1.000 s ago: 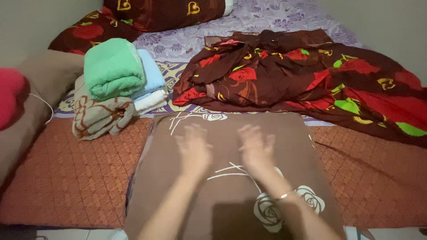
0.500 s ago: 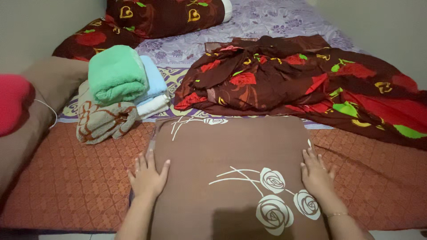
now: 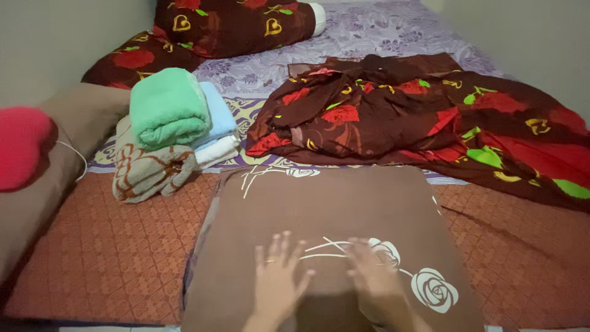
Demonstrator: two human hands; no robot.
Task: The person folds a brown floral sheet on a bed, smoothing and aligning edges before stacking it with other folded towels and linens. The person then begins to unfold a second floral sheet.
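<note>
Presently: left hand [image 3: 278,280] and right hand [image 3: 375,280], both flat with fingers spread, palms down side by side on brown rose-print pillow [image 3: 332,203]; folded towel stack [image 3: 169,132] beyond left hand

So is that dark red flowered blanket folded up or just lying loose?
Loose. The dark red flowered blanket lies crumpled and spread over the bed, with uneven creases, unlike the neatly folded green towel on its stack.
</note>
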